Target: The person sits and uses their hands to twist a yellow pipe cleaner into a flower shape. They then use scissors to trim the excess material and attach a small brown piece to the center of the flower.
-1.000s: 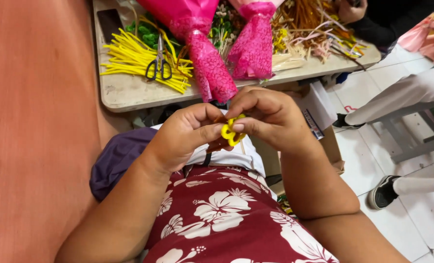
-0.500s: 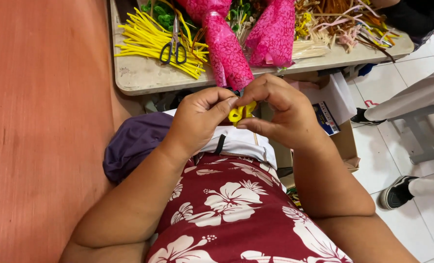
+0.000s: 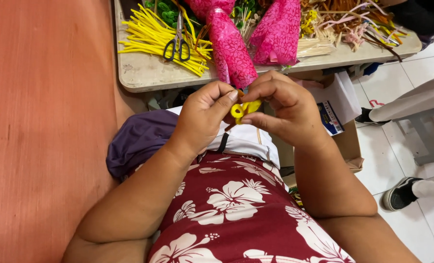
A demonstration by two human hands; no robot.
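A small yellow pipe-cleaner loop (image 3: 242,109) is pinched between the fingertips of both hands, held above my lap in front of the table edge. My left hand (image 3: 205,114) grips it from the left with thumb and forefinger. My right hand (image 3: 280,104) closes over it from the right, fingers curled. Part of the yellow piece is hidden behind my fingers.
A pale table (image 3: 144,75) carries a heap of yellow pipe cleaners (image 3: 151,36), black-handled scissors (image 3: 177,45), two pink wrapped bundles (image 3: 231,48), and mixed coloured pipe cleaners (image 3: 353,22). A cardboard box (image 3: 346,141) sits under the table. Another person's shoe (image 3: 402,192) rests on the white tiles.
The view has shifted slightly, so hands and table sit further right. Both hands keep working the yellow loop, fingers adjusting their pinch on it.
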